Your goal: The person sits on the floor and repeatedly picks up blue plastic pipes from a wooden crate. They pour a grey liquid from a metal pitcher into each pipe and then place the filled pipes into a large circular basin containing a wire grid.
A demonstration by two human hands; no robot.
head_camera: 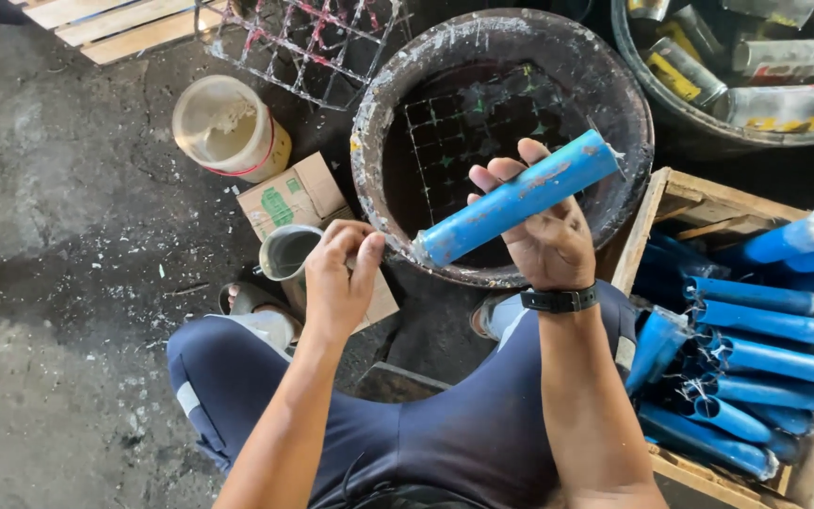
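Observation:
My right hand grips a blue tube, held slanted over the rim of a large dark tub with dark liquid and a wire grid inside. A black watch sits on that wrist. My left hand has its fingers pinched together just left of the tube's lower end, above a small metal cup. Whether anything small is held in the pinch cannot be made out. I am seated, with dark blue trousers below.
A wooden crate at the right holds several blue tubes. A cream plastic tub, a cardboard box, a wire rack and wooden slats lie behind. Another tub with cans is top right.

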